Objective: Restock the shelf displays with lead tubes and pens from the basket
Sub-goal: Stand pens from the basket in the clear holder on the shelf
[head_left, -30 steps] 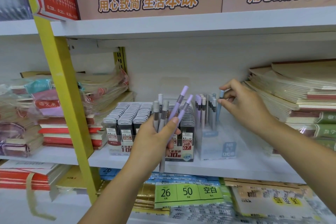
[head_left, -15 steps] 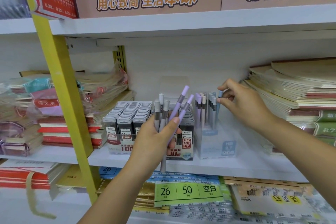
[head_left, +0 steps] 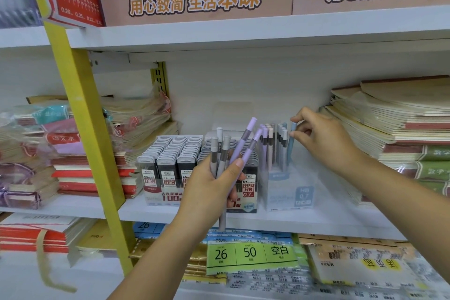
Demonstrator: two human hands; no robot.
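Behind and just left of the left hand: rows of lead tubes. Wrapped in its curled fingers: a bunch of grey and lilac pens, fanned upward. Between the hands: clear pen display. Pinched at its top by the right hand: blue pen, standing in that display.

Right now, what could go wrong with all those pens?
1. The left hand grips a loose bundle of pens. One grey pen hangs lower than the rest and might slip out.
2. The right hand pinches a blue pen beside the crowded standing pens in the clear display. Pushing it in could knock neighbours askew.
3. The bundle is close to the lead tubes and might bump them.
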